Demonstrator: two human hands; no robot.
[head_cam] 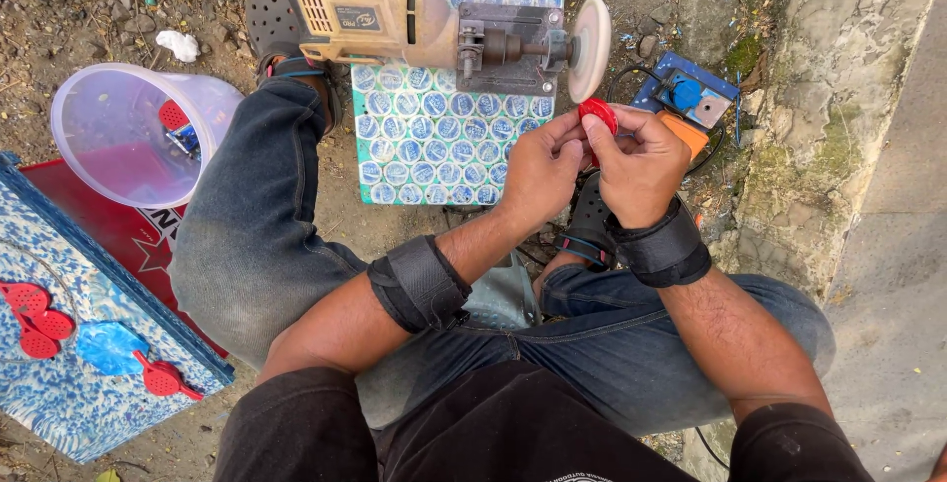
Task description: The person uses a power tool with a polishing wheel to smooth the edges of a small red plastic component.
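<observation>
1. We see bright, even daylight across the whole view, with no dim corners.
2. Shadows are soft and short, gathered under the forearms and the drill (395,18).
3. The clear plastic tub (138,132) shows mild glare on its rim.
4. Focus is sharp throughout; the edges bow slightly from the wide lens.

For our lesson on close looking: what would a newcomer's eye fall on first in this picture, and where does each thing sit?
At the centre, the left hand and right hand together pinch a small red disc just below the white wheel of a tan power tool lying on a patterned board. At far left, a clear plastic tub lies tipped on the dirt, above a blue board bearing more red pieces.
</observation>
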